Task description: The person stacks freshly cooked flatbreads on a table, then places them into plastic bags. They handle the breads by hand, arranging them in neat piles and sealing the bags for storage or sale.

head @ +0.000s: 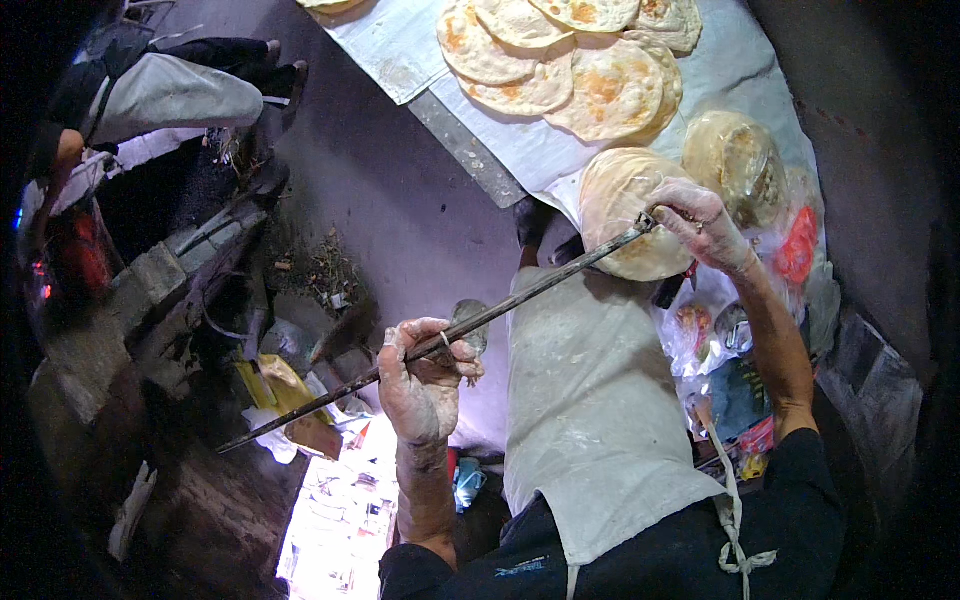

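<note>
A long, dark metal rod (517,301) slants across the view, from the lower left up to the right. My right hand (697,225), dusted with flour, grips its upper end. That hand is above a round stack of flatbreads (626,191), which seems to be wrapped in clear plastic. Farther down, the rod crosses my left hand (424,386), lying between the thumb and the curled fingers. Flour whitens this hand too. The rod's far tip reaches over the dark area at the left. Below the rod, a pale apron (592,397) covers my front.
Several loose flatbreads (607,82) overlap on a white cloth (510,142). Beside the stack lies another plastic-wrapped bread bundle (735,169), near a red plastic bag (796,246). A brightly lit surface (337,517) stands lower left. A person in an apron (180,97) is at upper left.
</note>
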Tool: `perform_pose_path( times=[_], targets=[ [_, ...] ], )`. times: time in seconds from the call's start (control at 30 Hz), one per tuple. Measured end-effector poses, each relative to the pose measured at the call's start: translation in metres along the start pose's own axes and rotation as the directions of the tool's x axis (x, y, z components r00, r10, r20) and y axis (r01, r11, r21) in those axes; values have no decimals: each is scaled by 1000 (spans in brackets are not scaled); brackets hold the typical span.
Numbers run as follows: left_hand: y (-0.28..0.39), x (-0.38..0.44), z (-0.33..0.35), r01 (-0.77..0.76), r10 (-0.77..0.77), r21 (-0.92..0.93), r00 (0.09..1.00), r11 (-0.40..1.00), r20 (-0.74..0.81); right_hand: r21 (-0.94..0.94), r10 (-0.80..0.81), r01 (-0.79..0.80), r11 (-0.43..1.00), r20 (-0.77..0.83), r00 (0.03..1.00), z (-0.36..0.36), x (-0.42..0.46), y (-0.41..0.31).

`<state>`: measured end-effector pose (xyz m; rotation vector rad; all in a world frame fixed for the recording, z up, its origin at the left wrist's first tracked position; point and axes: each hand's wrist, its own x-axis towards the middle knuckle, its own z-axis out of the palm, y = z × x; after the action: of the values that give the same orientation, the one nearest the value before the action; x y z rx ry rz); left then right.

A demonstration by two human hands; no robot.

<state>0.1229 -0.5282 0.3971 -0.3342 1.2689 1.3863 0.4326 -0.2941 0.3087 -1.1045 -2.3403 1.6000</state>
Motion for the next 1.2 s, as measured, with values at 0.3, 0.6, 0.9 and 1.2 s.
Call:
perform_pose_path(
  times=[0.3,0.6,0.9,1.2],
  targets=[
    [-7,-10,17,-248,212,195,958,949,191,-331,-273,184,926,-249,929,-23,-37,-37],
    [-9,4,30,-469,294,189,769,863,568,768,490,-290,571,-34,871,-19,-113,-91],
    [-11,21,70,-473,254,105,632,875,732,306,414,-307,901,-396,820,0,-174,-131],
    [-1,31,44,-334,175,61,629,941,757,510,418,-135,849,-495,762,-11,-188,-180]
  ],
)
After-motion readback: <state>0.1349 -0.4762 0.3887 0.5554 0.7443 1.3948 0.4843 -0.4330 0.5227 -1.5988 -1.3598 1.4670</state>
